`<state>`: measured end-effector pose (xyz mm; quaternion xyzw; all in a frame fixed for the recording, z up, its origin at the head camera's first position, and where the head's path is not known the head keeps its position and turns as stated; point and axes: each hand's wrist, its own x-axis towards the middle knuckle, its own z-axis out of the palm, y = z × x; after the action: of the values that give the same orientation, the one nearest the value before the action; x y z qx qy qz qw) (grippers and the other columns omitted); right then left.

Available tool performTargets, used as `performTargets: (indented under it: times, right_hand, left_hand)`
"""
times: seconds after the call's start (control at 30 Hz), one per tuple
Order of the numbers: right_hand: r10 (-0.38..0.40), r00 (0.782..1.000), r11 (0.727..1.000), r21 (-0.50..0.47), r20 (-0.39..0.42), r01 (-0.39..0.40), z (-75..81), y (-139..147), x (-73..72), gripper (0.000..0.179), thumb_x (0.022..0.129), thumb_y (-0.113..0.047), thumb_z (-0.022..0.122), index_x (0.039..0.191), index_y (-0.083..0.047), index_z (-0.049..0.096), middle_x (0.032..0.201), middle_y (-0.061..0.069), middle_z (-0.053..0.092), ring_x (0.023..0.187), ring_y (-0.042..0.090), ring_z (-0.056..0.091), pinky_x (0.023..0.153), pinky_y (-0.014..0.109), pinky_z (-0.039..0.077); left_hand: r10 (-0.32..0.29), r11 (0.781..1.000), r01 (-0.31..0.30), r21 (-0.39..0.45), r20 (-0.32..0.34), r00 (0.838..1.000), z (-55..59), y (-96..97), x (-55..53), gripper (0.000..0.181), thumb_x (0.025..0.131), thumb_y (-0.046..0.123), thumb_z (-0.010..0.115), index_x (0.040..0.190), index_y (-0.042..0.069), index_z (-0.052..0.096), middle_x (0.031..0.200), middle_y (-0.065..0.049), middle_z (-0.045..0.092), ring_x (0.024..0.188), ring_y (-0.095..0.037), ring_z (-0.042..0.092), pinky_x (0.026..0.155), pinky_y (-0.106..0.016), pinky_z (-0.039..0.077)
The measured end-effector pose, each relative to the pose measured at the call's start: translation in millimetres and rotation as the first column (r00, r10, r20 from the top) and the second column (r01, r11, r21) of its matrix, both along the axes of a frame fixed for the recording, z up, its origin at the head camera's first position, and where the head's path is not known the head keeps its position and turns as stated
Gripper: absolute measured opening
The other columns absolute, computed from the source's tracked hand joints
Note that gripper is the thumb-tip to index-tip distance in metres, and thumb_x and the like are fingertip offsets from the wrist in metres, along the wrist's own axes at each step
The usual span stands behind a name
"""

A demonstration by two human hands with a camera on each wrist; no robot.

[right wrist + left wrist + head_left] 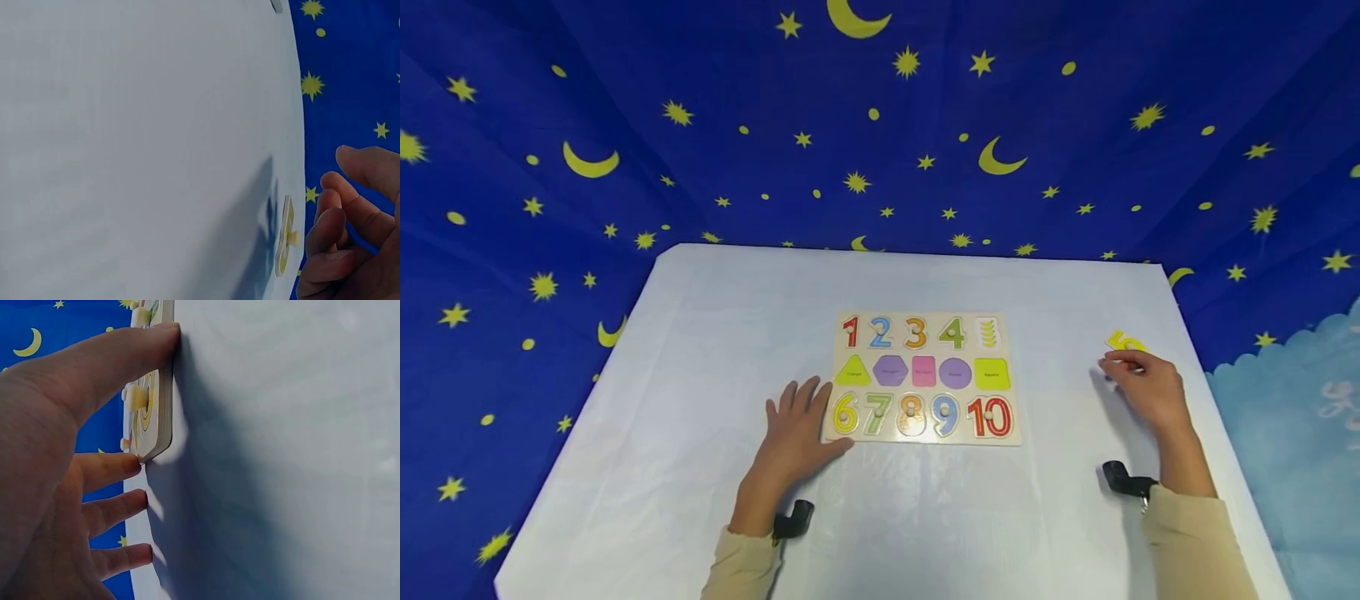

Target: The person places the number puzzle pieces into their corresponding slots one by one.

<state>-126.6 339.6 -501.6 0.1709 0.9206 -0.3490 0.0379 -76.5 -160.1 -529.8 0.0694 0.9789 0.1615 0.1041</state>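
A wooden number puzzle board (pixel 923 388) lies on the table, with knobbed numbers along its top and bottom rows and coloured shapes between them. The slot for five (pixel 988 332) is bare and shows printed bananas. My left hand (pixel 793 439) rests at the board's lower left corner, thumb (pixel 147 347) along the near edge and fingers spread by the left side. To the right, a yellow number 5 piece (pixel 1126 341) with a knob lies on the table. Over its near side hovers my right hand (pixel 1146 392), fingers loosely bent, holding nothing. In the right wrist view the piece (pixel 285 237) sits beyond the fingertips.
The white table (pixel 700 333) runs out to a blue cloth (pixel 760 75) printed with yellow moons and stars behind and at the sides. A light blue cloth (pixel 1292 433) hangs at the right. Both wrists carry black camera mounts (pixel 793 518).
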Motion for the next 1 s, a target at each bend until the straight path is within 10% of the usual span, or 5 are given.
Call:
performTargets:
  times: [1.0]
  right_hand:
    - [-0.168, 0.985, 0.986, -0.009, 0.049, 0.168, -13.4, 35, -18.9, 0.060, 0.093, -0.038, 0.057, 0.140, -0.002, 0.047, 0.108, 0.015, 0.049, 0.088, 0.026, 0.046, 0.059, 0.030, 0.040]
  left_hand:
    - [0.007, 1.000, -0.007, 0.012, -0.020, 1.000, 2.2, 1.1, 2.9, 0.096, 0.073, 0.054, 0.075, 0.149, 0.010, 0.036, 0.153, -0.015, 0.027, 0.140, -0.043, 0.013, 0.104, -0.071, 0.009]
